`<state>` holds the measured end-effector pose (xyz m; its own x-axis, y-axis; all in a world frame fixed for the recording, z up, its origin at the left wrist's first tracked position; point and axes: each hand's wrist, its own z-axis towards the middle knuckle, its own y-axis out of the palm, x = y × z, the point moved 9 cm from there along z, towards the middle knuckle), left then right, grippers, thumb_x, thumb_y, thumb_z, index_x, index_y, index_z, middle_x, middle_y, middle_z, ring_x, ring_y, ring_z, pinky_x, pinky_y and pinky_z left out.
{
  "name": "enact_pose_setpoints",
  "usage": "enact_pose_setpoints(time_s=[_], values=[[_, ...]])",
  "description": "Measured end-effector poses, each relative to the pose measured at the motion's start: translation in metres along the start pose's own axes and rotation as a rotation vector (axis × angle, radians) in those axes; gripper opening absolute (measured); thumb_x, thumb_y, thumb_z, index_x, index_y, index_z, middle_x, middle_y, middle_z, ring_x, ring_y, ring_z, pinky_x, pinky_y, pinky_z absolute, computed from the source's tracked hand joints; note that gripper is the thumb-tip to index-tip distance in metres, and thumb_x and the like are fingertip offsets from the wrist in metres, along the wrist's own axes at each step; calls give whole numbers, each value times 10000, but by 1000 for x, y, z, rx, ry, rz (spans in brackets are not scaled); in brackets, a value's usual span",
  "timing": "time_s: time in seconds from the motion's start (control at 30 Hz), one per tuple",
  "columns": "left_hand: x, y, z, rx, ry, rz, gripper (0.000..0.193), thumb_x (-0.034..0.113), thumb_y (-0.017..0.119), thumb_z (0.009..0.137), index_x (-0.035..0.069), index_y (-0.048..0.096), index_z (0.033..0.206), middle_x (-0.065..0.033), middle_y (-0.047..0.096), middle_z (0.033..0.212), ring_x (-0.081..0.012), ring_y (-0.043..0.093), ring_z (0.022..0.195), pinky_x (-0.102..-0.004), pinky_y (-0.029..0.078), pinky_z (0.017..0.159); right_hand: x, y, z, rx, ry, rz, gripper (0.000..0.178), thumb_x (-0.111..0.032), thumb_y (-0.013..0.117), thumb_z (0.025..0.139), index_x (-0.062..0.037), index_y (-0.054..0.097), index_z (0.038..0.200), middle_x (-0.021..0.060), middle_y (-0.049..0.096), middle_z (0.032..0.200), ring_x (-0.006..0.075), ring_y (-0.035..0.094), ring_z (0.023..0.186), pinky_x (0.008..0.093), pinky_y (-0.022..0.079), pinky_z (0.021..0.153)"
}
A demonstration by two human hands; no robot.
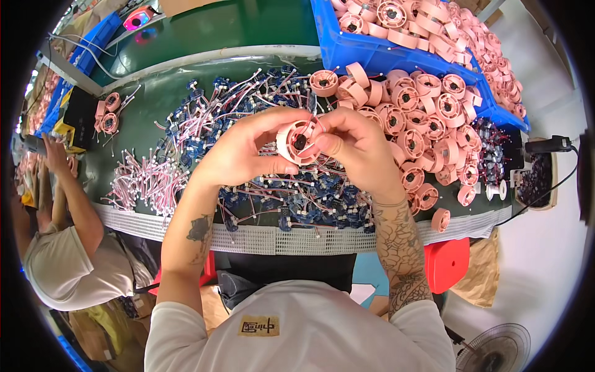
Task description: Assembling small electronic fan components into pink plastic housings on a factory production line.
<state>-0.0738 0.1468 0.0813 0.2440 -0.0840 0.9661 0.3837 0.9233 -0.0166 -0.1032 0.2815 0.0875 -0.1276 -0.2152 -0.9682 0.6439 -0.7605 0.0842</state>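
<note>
Both my hands meet above the middle of the bench around one pale pink round housing [285, 144] with a small black part at its centre. My left hand [235, 152] is closed around its left side, fingers over the top and thumb below. Thumb and fingertips of my right hand [364, 152] pinch at its right side, where thin red wires [317, 121] come out. Under my hands spreads a heap of small blue circuit boards [310, 214] with wire leads. Many similar pink housings [410, 142] are piled just right of my right hand.
A bundle of loose pink-and-white connector wires [145, 186] lies at the left, with a few housings [108, 121] beyond. Blue bins [365, 59] of housings stand at the back right. A co-worker's arm [74, 192] is at far left. White mesh edging [273, 242] lines the front.
</note>
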Motion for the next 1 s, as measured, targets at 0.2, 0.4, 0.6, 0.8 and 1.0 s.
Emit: enact_pose_setpoints(time_s=[0.2, 0.4, 0.6, 0.8, 1.0], values=[[-13, -12, 2, 57, -20, -282, 664, 26, 835, 776, 13, 498, 1348, -133, 576, 1343, -248, 570, 1239, -401, 469, 1047, -18, 5, 0, 87, -323, -551, 161, -155, 805, 825, -47, 724, 914, 29, 629, 872, 118, 564, 673, 254, 426, 598], [-10, -24, 0, 123, -16, -248, 586, 175, 800, 845, 3, 520, 1331, -142, 606, 1297, -243, 594, 1201, -391, 494, 1018, -19, -8, -5, 244, -158, -414, 262, -148, 844, 781, -53, 714, 988, 20, 626, 885, 111, 591, 715, 253, 440, 565], [-13, -31, 1, 113, 8, -280, 476, 126, 716, 913, 24, 547, 1346, -97, 644, 1221, -213, 629, 1108, -376, 514, 963, -48, -5, -6, 252, -477, -689, 238, -128, 787, 834, -52, 725, 1051, 60, 703, 954, 131, 631, 753, 262, 476, 606], [-11, -25, 2, 33, -1, -242, 501, 155, 694, 935, -3, 530, 1382, -107, 632, 1252, -208, 615, 1135, -360, 514, 956, -17, -11, -4, 234, -94, -336, 195, -178, 753, 895, -48, 736, 1040, 7, 642, 726, 50, 518, 581, 243, 384, 517], [-19, -25, 0, 22, -112, -287, 609, 282, 742, 886, -10, 519, 1372, -162, 612, 1312, -266, 592, 1210, -411, 471, 1037, -5, 2, -5, -45, 101, -92, 242, -80, 742, 889, -15, 713, 1120, 32, 700, 779, 54, 607, 655, 195, 463, 572]])
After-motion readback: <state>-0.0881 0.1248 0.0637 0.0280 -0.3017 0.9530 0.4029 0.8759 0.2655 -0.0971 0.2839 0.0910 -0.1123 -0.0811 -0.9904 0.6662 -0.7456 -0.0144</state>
